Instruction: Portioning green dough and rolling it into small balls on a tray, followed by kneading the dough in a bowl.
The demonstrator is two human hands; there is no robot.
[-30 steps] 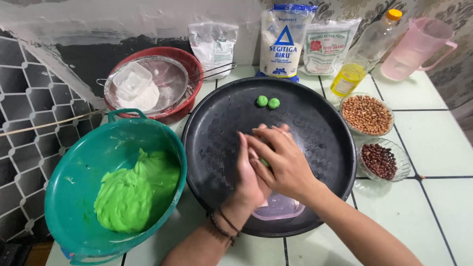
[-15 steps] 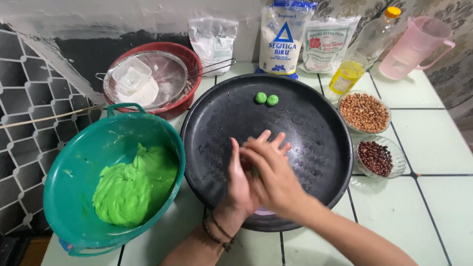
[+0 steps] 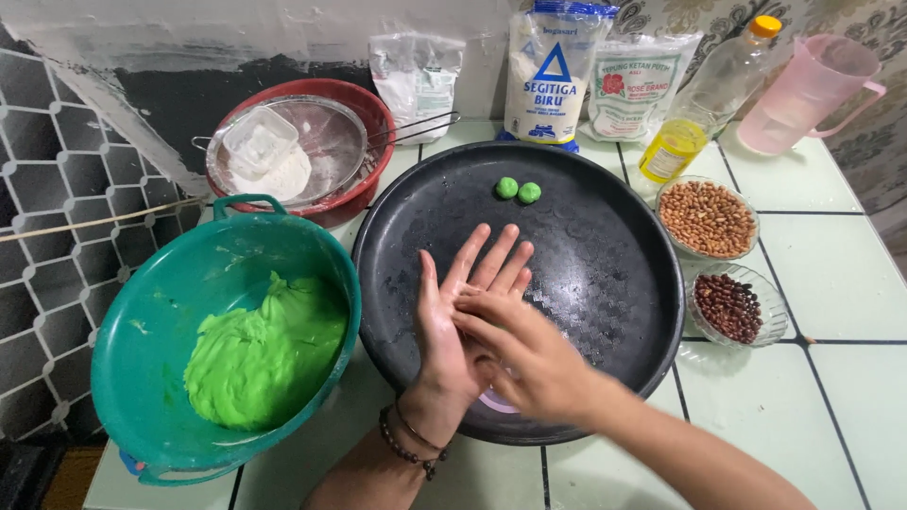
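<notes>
Black tray (image 3: 605, 246) rim clear; hands (image 3: 491, 340) pressed centre.

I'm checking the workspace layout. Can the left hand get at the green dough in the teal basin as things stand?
Probably yes: the left hand is pressed against the right hand above the black tray, and the open basin's green dough lies beside it, uncovered.

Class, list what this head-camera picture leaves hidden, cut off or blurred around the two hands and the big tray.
- Between the palms: the right hand covers the left hand; any dough there is hidden.
- Pale disc on the tray: mostly under the wrists.
- Right fingers: motion-blurred, grip unclear.
- Teal bowl: its base is cut off by the bottom edge.
</notes>
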